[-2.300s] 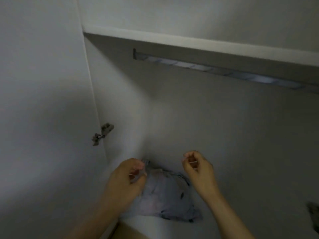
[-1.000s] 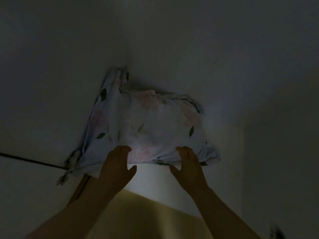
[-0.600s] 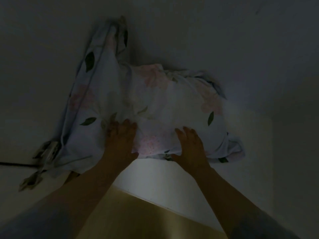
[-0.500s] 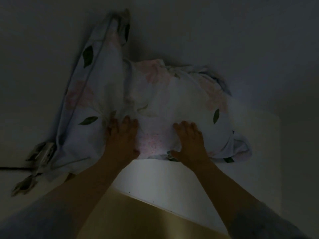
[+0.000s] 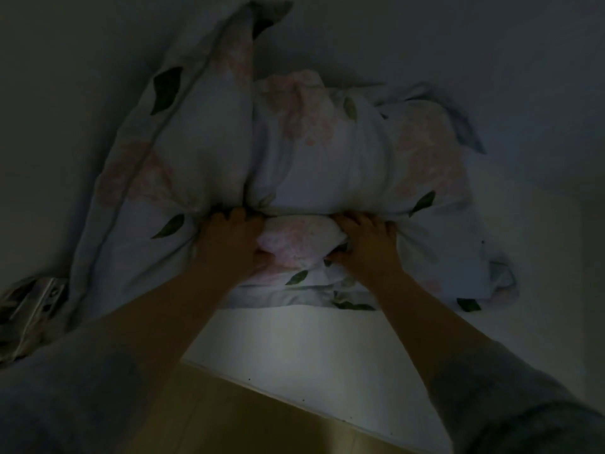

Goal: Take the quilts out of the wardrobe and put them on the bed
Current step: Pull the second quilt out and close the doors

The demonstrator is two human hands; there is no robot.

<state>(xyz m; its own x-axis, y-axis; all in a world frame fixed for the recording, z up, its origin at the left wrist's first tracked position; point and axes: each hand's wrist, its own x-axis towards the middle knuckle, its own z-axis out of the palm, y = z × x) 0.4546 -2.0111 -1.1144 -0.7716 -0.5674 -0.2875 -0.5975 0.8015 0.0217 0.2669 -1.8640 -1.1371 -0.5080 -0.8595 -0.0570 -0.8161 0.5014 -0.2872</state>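
A folded pale-blue quilt (image 5: 327, 152) printed with pink flowers and green leaves lies on the white wardrobe floor (image 5: 294, 348), bunched against the back corner. One flap of it stands up along the left wall. My left hand (image 5: 234, 240) and my right hand (image 5: 366, 244) both clutch the quilt's front fold, fingers dug into the fabric, about a hand's width apart. The scene is dim and the quilt's underside is hidden.
A metal door hinge (image 5: 29, 306) sits at the far left by the wardrobe's left wall (image 5: 59, 126). The wardrobe's back wall (image 5: 491, 44) rises behind the quilt. A yellowish wooden floor (image 5: 262, 424) shows below the wardrobe's front edge.
The view has dropped and closed in on the quilt. My hands, earlier laid flat on its front, have curled and now squeeze the front fold.
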